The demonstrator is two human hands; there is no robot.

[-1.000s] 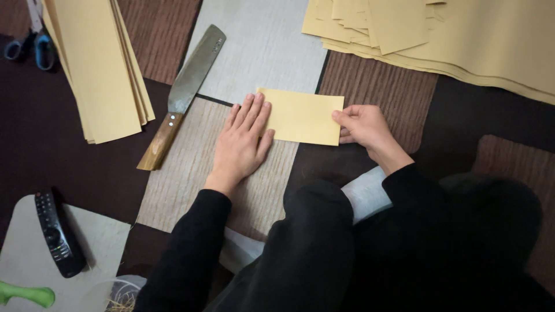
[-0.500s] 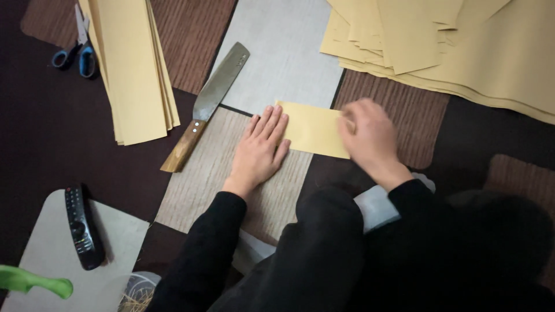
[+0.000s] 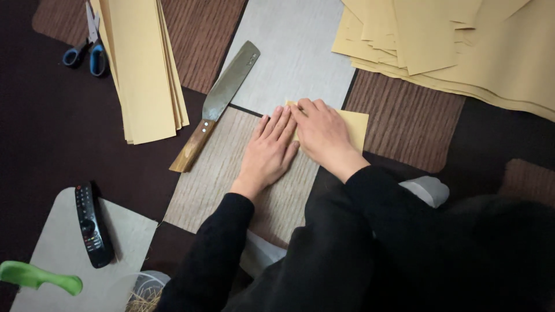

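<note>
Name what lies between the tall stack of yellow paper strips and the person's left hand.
In the head view, a broad steel knife with a wooden handle lies between the stack of strips and the left hand.

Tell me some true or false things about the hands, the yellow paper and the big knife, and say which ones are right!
1. Both hands press on one small yellow paper. True: the left hand and right hand lie flat on the yellow sheet.
2. The right hand holds the knife. False: the knife lies untouched, left of the hands.
3. The scissors have blue handles. True: the scissors lie at the top left.
4. The remote control lies on the paper stack. False: the remote control lies on a pale board; the paper stack is farther up.
</note>
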